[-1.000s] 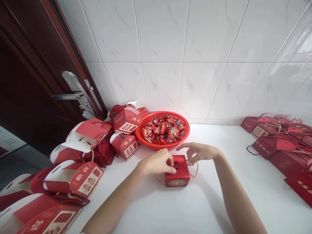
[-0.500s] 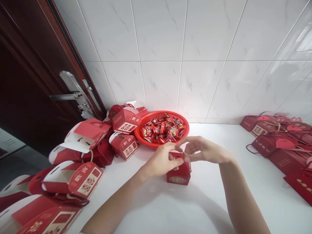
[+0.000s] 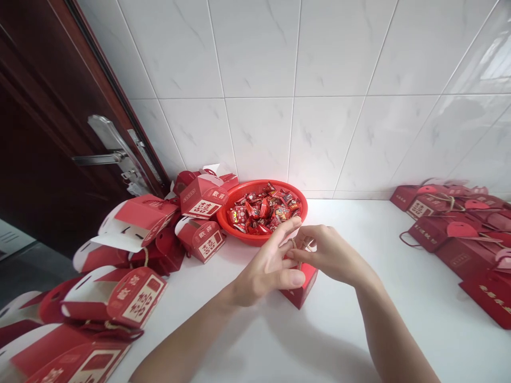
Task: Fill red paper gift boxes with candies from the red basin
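Observation:
A small red box (image 3: 306,284) stands on the white table in front of me, turned at an angle and partly covered by my hands. My left hand (image 3: 271,268) is over its left side, thumb stretched across the top and fingers apart, some of them by a thin beige cord (image 3: 294,243). The fingers of my right hand (image 3: 325,254) are pinched together on that cord above the box. Just behind the hands, a red plastic basket (image 3: 222,217) holds many red-wrapped candies (image 3: 264,207).
Open red boxes (image 3: 115,298) are piled on the left, near a dark door with a metal handle (image 3: 99,158). More red boxes (image 3: 463,255) with cords lie at the right. A white tiled wall (image 3: 259,133) rises behind the white table (image 3: 359,319).
The box has turned so that a corner faces me. My left hand has opened, its fingers spreading and thumb extending, while my right hand's fingers have drawn closer to it.

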